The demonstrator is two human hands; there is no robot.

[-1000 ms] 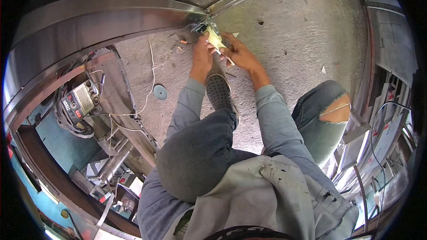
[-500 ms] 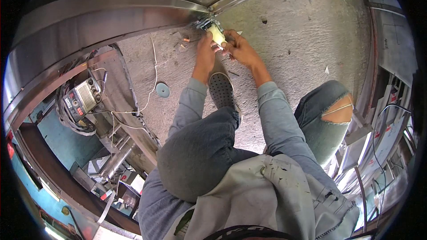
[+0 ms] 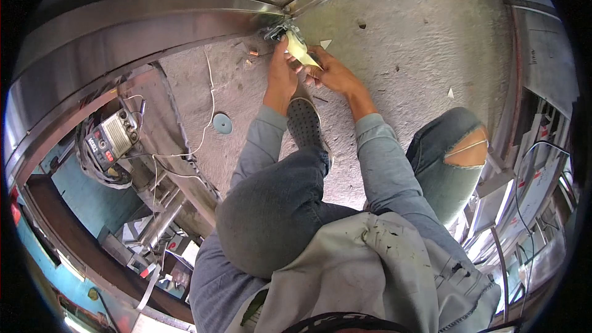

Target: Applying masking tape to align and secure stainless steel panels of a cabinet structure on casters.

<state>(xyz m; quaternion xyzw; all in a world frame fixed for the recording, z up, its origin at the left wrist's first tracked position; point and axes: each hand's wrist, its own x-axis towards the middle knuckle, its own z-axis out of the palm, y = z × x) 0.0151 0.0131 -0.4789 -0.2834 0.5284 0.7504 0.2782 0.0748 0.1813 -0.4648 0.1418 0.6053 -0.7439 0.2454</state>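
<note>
Left hand (image 3: 282, 73): arm outstretched, fingers closed on pale yellow strip (image 3: 300, 51) by the steel frame corner (image 3: 280, 12).
Right hand (image 3: 331, 72): arm outstretched, pinching the strip's lower end.

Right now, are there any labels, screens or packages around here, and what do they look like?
Welding machine panel: lower left beside the floor, boxy, grey front with a small red display.
Pale yellow strip: at the steel corner, thin and flat, held between left hand and right hand.
Panel with red marks: right edge, white; too small to tell more.
</note>
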